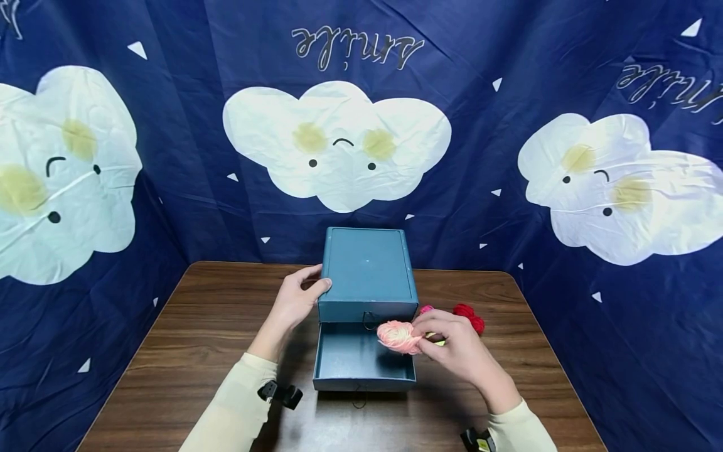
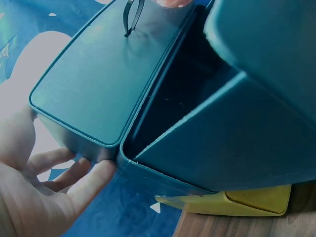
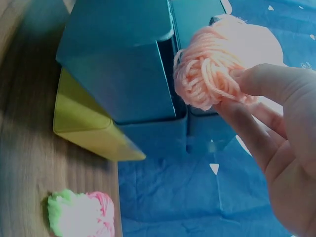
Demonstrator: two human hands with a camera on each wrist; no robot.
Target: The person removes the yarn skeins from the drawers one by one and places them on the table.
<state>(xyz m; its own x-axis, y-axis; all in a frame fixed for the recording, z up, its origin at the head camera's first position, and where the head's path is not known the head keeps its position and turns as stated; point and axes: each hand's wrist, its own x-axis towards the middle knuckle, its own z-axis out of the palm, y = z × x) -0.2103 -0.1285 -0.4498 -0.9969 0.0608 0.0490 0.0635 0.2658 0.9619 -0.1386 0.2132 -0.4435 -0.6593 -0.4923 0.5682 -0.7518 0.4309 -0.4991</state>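
Note:
A blue two-tier drawer box (image 1: 369, 263) stands on the table, its lower drawer (image 1: 347, 351) pulled out toward me. My left hand (image 1: 296, 298) rests against the left side of the upper part. In the left wrist view, its fingers (image 2: 96, 175) press on that side wall. My right hand (image 1: 457, 345) pinches a pale pink skein of yarn (image 1: 398, 337) between thumb and fingers, over the right part of the open drawer. The right wrist view shows the yarn (image 3: 210, 71) close up, beside the box's front.
Red yarn (image 1: 469, 317) and a bit of magenta yarn (image 1: 426, 309) lie right of the box, partly behind my right hand. Under the blue box shows a yellow piece (image 3: 84, 116). Dark blue cloth (image 1: 480, 238) with cloud prints surrounds the wooden table (image 1: 226, 314).

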